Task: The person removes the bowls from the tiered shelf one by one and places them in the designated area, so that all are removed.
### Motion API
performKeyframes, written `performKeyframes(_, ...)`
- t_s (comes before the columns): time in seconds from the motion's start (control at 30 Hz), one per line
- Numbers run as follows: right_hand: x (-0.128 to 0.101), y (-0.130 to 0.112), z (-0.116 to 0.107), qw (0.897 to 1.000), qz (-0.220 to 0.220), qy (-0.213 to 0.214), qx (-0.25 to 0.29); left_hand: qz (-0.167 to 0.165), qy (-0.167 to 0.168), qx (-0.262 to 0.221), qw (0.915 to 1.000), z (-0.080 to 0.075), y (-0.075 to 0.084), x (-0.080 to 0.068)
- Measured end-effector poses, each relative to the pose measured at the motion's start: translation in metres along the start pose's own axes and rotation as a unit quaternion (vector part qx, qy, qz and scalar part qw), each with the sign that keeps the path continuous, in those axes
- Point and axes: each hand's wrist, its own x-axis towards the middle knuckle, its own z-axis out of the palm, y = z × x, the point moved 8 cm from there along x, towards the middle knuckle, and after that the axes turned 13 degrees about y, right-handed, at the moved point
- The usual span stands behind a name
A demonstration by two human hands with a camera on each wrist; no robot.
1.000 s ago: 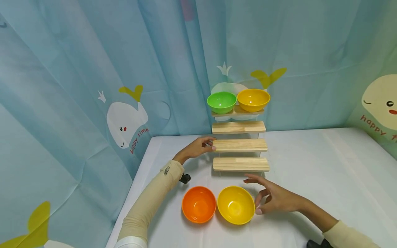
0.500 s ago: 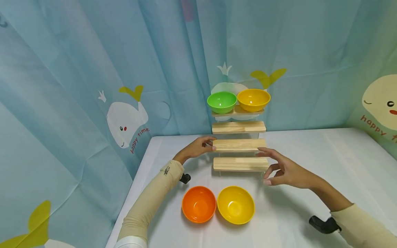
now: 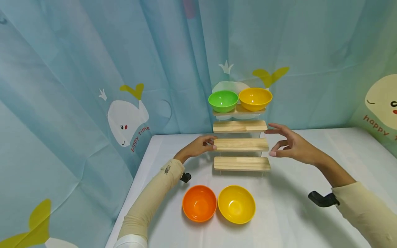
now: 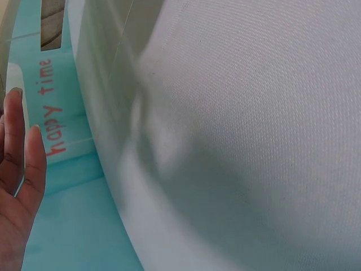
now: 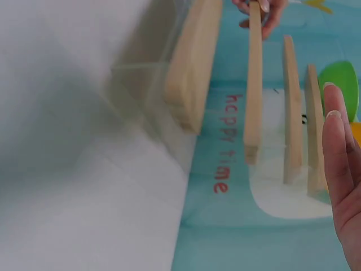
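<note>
A tiered rack with wooden steps (image 3: 241, 145) on clear supports stands on the white table. My left hand (image 3: 198, 146) pinches the left end of the second step from the bottom, thumb on top, as the right wrist view also shows. My right hand (image 3: 293, 144) hovers just right of the rack, thumb and fingers spread apart, holding nothing. On the top step sit a green bowl (image 3: 223, 101) and a deeper yellow bowl (image 3: 255, 99) side by side. In front of the rack, an orange bowl (image 3: 199, 203) and a yellow bowl (image 3: 236, 204) stand upright together.
A light blue curtain (image 3: 173, 69) printed with whales hangs behind and to the left of the table (image 3: 310, 213). Black camera mounts (image 3: 323, 199) stick out at both wrists. The lower three steps bear no bowls.
My right hand has left the front yellow bowl and moved up and back along the rack's right side. The left hand stays on the step; the bowls have stayed put.
</note>
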Motion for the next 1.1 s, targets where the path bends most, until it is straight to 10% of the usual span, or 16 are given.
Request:
performKeyframes(0.97, 0.090, 0.011, -0.072, 0.989, 0.071, 0.121, -0.049, -0.002, 0.007, 0.006, 1.0000, 0.002, -0.007, 0.004)
performKeyframes(1.1, 0.101, 0.011, -0.072, 0.987, 0.093, 0.120, -0.057, -0.002, -0.006, 0.011, 0.9999, -0.003, 0.014, -0.006)
